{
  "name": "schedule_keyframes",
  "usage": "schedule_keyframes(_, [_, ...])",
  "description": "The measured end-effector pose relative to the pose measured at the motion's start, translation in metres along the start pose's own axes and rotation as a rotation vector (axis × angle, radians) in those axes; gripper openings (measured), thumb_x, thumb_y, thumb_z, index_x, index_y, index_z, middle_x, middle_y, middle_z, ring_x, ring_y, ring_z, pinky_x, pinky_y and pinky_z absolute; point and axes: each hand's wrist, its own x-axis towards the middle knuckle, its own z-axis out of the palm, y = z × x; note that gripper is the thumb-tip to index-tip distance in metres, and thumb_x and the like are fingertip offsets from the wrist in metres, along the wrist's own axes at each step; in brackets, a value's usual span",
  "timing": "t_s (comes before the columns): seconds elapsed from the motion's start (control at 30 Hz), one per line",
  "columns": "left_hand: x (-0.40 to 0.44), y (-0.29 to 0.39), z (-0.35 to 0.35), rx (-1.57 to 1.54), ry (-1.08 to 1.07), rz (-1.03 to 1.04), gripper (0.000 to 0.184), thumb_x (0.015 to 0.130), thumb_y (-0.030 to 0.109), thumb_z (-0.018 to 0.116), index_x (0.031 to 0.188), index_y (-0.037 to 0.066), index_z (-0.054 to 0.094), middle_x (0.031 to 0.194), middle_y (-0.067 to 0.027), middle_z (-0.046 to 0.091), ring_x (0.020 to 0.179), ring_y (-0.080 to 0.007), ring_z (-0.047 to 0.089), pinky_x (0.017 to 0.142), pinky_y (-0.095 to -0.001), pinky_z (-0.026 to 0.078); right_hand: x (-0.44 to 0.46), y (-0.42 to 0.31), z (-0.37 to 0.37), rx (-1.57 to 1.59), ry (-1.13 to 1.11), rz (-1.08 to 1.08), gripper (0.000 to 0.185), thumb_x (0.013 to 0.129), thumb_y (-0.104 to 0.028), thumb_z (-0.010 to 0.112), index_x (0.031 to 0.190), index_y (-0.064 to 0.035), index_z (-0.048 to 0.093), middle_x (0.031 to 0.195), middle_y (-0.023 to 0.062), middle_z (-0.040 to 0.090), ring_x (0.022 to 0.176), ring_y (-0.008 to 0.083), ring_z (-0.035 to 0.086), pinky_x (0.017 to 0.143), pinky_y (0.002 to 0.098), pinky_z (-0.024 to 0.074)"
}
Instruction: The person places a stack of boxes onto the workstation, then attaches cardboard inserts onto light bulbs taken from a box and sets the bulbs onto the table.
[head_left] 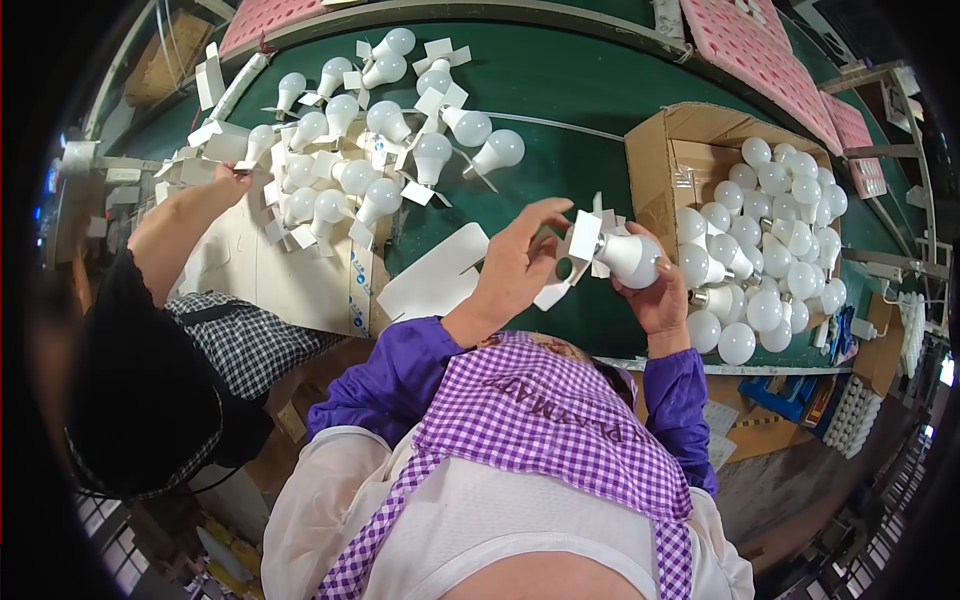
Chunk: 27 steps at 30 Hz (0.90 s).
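Note:
In front of my chest, my right hand (660,300) grips a white LED bulb (632,260) by its round dome. The bulb's base points left, into a folded white card (584,238) with a round hole. My left hand (510,272) has its thumb and fingers curled at the card's left edge, holding it. Just left of that hand, a flat white card sheet (440,272) lies on the green tabletop (560,120).
At left, several bulbs fitted with white cards (380,125) are heaped over a carton (310,270). A co-worker's hand (232,178) reaches to that heap's left side. At right, a cardboard box (650,150) holds many loose bulbs (772,180). Pink trays (745,60) stand behind.

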Motion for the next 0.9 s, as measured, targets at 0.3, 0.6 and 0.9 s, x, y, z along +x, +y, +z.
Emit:
schedule_keyframes(0.3, [0.004, -0.019, -0.006, -0.082, -0.209, -0.353, 0.022, 0.089, 0.014, 0.059, 0.105, -0.001, 0.056, 0.082, -0.0023, 0.06, 0.072, -0.006, 0.051, 0.064, -0.0202, 0.043, 0.001, 0.002, 0.007, -0.179, -0.047, 0.006, 0.065, 0.07, -0.035, 0.061, 0.127, -0.0057, 0.047, 0.112, 0.0086, 0.053, 0.092, 0.018, 0.056, 0.065, 0.0266, 0.0472])
schedule_keyframes(0.6, [0.002, -0.027, -0.033, -0.303, -0.088, -0.426, 0.015, 0.085, 0.006, 0.059, 0.098, 0.0, 0.056, 0.085, -0.0035, 0.059, 0.073, -0.0068, 0.054, 0.063, -0.0218, 0.045, 0.005, -0.013, 0.033, -0.576, -0.221, -0.023, 0.049, 0.083, -0.006, 0.055, 0.131, -0.0078, 0.046, 0.119, 0.007, 0.052, 0.087, 0.0123, 0.056, 0.069, 0.0224, 0.0455])
schedule_keyframes(0.9, [0.007, -0.032, -0.192, -0.1, 0.565, -0.175, 0.016, 0.086, 0.002, 0.056, 0.103, 0.002, 0.058, 0.087, -0.0008, 0.061, 0.075, -0.0078, 0.055, 0.068, -0.0218, 0.044, 0.045, -0.088, -0.029, -1.697, 0.254, -0.357, 0.041, 0.079, -0.008, 0.061, 0.12, -0.005, 0.054, 0.113, 0.015, 0.059, 0.101, 0.0249, 0.058, 0.084, 0.0339, 0.0451])
